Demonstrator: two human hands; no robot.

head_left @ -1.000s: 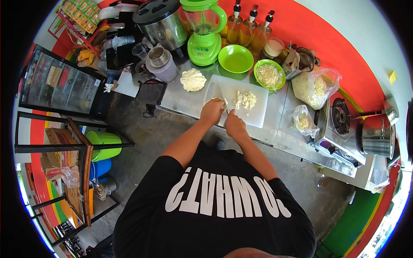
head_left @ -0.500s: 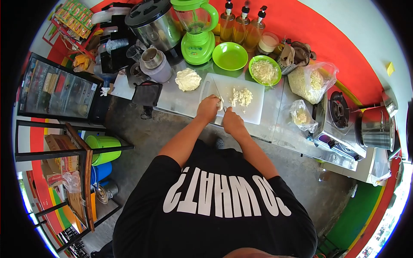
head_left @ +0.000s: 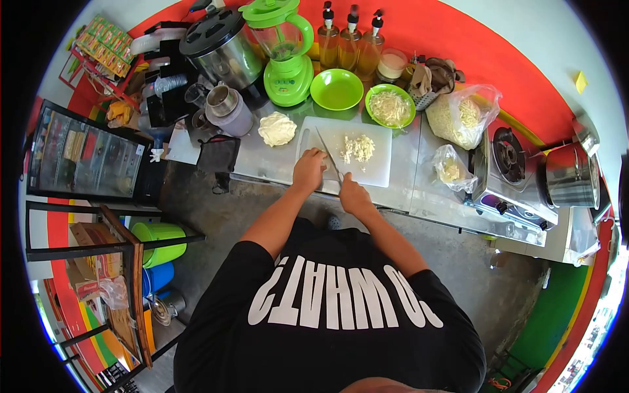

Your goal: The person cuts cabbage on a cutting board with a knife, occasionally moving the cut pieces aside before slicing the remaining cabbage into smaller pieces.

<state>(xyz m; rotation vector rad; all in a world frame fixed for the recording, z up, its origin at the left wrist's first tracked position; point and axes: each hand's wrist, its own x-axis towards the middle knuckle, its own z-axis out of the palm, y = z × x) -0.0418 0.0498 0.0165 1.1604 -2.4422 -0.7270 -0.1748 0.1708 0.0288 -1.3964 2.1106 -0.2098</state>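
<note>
My right hand is closed around the handle of a kitchen knife, whose long blade points away from me across the left part of a white cutting board. Left of the blade, my left hand has its fingers curled down on the board. A pale piece of food shows in part beside those fingers, mostly hidden by them. Finely chopped pale bits lie in a loose heap right of the knife. Beyond the board's left corner sits a pale, lumpy mound on the metal counter.
A green bowl and a green plate of pale shreds stand behind the board, near a green blender and several pump bottles. To the right are a bag of shreds, a smaller bag and a gas stove.
The view has shifted, so the counter items appear further left. The knife blade now stands further from my left fingers, and less of the pale piece shows beside them.
</note>
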